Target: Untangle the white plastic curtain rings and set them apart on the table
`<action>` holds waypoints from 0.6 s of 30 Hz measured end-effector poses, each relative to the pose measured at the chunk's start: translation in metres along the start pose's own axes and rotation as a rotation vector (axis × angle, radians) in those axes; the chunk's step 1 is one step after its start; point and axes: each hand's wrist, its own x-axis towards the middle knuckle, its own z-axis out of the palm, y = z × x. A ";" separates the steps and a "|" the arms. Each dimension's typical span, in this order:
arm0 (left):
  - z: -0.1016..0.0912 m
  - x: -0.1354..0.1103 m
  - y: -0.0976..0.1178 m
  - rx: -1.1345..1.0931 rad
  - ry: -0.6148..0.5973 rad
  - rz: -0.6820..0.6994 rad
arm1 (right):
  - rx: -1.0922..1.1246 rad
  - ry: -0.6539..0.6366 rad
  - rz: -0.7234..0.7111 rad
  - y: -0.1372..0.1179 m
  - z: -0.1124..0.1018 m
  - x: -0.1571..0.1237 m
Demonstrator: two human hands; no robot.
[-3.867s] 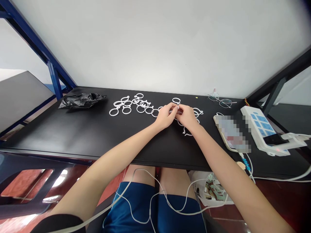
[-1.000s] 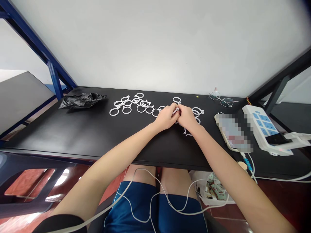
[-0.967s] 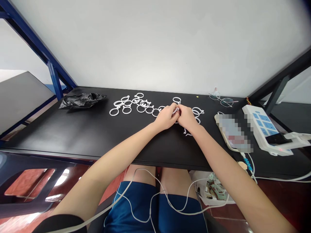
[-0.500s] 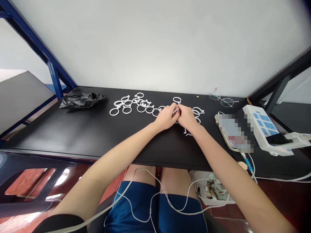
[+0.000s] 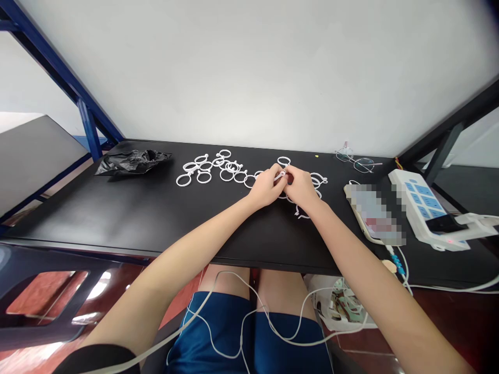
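Note:
Above the black tabletop, my left hand and my right hand meet with fingertips pinched together. Between them is a white plastic curtain ring, mostly covered by the fingers. Both hands appear closed on it. Just behind the hands lies another curtain ring. More white rings with small eyelets, such as this ring, lie scattered to the left. Beside my right hand are a few further rings. An unclosed white ring piece is partly hidden by my right forearm.
A crumpled black plastic bag lies at the left. On the right are eyeglasses, a phone on a cable and a white power strip with a plug. White cords hang across my lap below the table edge.
Both hands stay in almost the same place, with slight finger movement. The ring between them has shifted and tilted a little. The other rings lie as before.

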 end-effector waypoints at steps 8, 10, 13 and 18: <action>0.000 0.005 -0.001 -0.267 0.170 -0.085 | 0.188 0.125 -0.130 -0.001 0.000 0.002; 0.001 0.007 -0.005 -0.331 0.198 -0.108 | 0.224 0.158 -0.160 -0.002 0.001 0.001; 0.001 0.009 -0.009 -0.429 0.202 -0.167 | 0.258 0.178 -0.192 -0.002 0.002 0.001; 0.000 0.009 -0.011 -0.449 0.196 -0.191 | 0.254 0.172 -0.178 -0.003 0.002 0.001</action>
